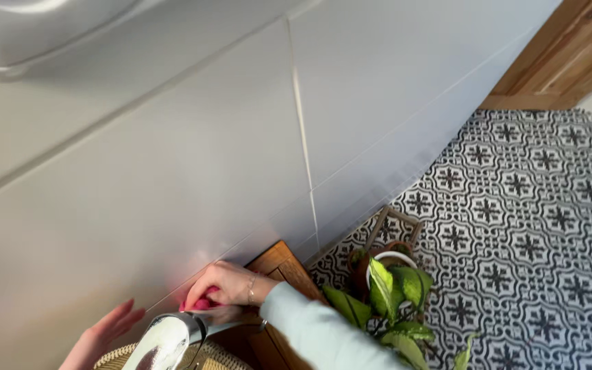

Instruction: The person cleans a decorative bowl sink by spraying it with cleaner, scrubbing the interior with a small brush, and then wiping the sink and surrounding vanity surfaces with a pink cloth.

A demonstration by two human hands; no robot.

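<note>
My right hand (pixel 226 283), in a pale blue sleeve with a thin bracelet at the wrist, is closed on a pink cloth (pixel 200 303). It presses the cloth at the foot of the white tiled wall (pixel 173 157), just behind a shiny chrome tap (pixel 166 339). My left hand (pixel 103 334) is at the lower left, fingers stretched out and holding nothing, close to the wall and beside the tap. Most of the cloth is hidden under my fingers.
A wooden top (pixel 284 266) runs under my right wrist. A woven round rim (pixel 114 356) shows at the bottom edge. A leafy green plant (pixel 392 294) in a white pot stands on the black-and-white patterned floor (pixel 529 226). A wooden frame (pixel 563 55) is at top right.
</note>
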